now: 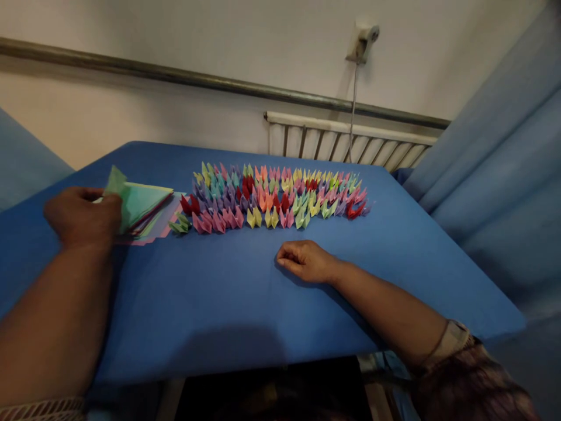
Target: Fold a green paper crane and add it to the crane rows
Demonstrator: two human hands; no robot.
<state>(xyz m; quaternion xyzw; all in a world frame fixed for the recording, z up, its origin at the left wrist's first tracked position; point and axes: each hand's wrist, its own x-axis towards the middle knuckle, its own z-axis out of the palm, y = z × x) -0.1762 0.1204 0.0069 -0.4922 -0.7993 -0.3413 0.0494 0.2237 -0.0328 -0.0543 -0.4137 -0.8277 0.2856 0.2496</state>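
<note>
My left hand (83, 215) is closed on the top green sheet (117, 182) of a stack of coloured paper squares (146, 211) at the left of the blue table (245, 304); the sheet's corner is lifted. My right hand (307, 261) rests on the table in the middle, fingers curled loosely under, with nothing visible in it. Just beyond it stand rows of several small folded paper pieces (276, 196) in purple, pink, red, yellow and green.
A white radiator (346, 143) stands against the wall behind the table, with a cable hanging from a wall socket (362, 38). A metal pipe (175, 75) runs along the wall. Blue fabric (504, 158) hangs at the right.
</note>
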